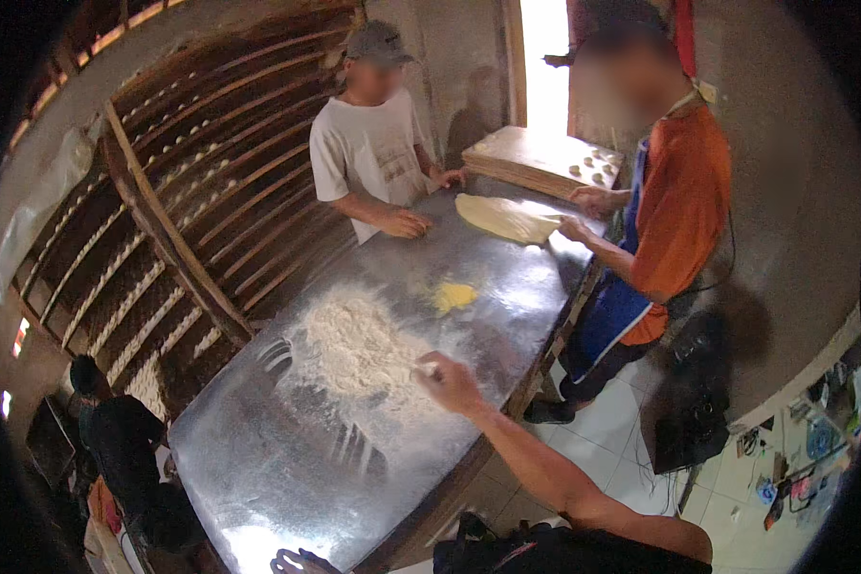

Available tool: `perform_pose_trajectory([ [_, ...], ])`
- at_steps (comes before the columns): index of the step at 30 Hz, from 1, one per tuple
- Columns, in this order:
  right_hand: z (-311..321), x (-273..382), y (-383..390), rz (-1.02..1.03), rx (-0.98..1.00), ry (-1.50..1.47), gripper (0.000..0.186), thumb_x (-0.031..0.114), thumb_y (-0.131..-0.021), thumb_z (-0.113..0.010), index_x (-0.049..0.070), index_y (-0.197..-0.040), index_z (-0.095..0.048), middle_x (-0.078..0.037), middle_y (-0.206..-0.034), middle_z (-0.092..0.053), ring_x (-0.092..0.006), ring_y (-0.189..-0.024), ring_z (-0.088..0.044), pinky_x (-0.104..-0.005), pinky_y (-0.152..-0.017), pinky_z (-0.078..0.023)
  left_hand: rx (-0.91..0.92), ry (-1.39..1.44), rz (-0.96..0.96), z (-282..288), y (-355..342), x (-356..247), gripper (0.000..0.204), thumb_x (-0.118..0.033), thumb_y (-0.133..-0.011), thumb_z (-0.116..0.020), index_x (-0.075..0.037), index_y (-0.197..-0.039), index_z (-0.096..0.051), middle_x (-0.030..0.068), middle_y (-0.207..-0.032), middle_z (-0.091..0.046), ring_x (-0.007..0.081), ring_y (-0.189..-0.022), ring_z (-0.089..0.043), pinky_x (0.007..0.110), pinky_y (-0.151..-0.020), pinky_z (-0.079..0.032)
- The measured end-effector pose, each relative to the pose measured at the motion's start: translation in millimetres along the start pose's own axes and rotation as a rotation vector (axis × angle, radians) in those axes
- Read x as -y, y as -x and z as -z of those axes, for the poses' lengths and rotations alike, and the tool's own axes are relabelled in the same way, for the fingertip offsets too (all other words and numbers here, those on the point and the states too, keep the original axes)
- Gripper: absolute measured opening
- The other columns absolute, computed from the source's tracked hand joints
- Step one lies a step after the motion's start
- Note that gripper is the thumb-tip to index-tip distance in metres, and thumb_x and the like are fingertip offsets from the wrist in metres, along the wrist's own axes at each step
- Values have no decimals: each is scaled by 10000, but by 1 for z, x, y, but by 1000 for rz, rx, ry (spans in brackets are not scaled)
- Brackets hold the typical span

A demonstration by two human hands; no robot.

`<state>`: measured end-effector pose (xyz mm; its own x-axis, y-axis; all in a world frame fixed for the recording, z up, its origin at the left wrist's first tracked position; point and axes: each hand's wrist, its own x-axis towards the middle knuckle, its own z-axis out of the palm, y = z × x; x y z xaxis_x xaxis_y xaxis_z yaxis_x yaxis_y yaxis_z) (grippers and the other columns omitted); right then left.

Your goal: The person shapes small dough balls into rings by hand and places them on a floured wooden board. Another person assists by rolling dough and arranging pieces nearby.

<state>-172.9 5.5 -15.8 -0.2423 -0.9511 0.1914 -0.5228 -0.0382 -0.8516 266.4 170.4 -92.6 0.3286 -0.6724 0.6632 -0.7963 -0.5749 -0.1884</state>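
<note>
Right hand (pixel 447 383): half-curled by our flour (pixel 354 342), we can't tell if pinching
Left hand (pixel 303 562): near edge of table (pixel 249 454), can't tell grip

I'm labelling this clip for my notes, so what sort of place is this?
Probably a small bakery: heaped floury powder on a metal table, a broad sheet of dough, and a tall rack of small pale pieces.

One metal table (pixel 249 445), one flour heap (pixel 359 340), one yellow patch (pixel 455 296), one dough sheet (pixel 505 219), three other people (pixel 368 143)
</note>
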Motion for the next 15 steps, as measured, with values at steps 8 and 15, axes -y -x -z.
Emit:
perform_pose_trajectory([
  [8,62,-85,37,-176,-559,264,455,405,-915,-513,85,-1238,-531,-166,-1277,-508,-353,-1232,-428,-481,-1055,-291,428,204,147,33,-9,-3,341,-413,-985,-373,-173,-1148,-552,81,-1279,-510,342,-1123,-500,516,-820,-455],
  [15,22,-100,4,-258,-666,419,488,426,-957,-414,86,-1295,-504,-170,-1372,-456,-341,-1361,-301,-517,-1135,-147,383,210,154,23,-3,-2,312,-398,-975,-411,-190,-1167,-544,74,-1249,-514,330,-1102,-503,506,-799,-462],
])
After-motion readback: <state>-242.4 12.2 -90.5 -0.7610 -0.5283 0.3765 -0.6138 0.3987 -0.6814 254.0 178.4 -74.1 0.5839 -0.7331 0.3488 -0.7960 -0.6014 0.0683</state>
